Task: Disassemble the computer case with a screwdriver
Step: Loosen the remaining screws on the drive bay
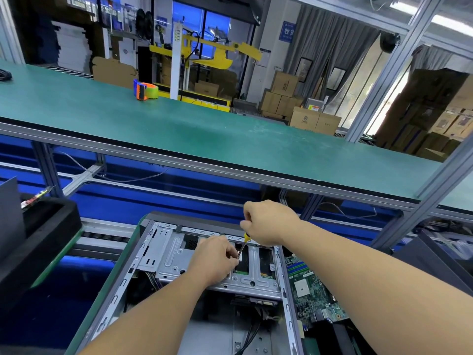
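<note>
Below the green bench (230,139), the right hand (271,222) grips the screwdriver (243,245) while left hand (217,260) fingers pinch its shaft over the drive cage (217,257) of the computer case (153,265) (apparently unscrewing; next, keep the tip seated).

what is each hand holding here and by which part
The right hand grips the screwdriver by the top of its yellow handle. The left hand pinches the screwdriver's metal shaft near the tip, over the drive cage.
</note>
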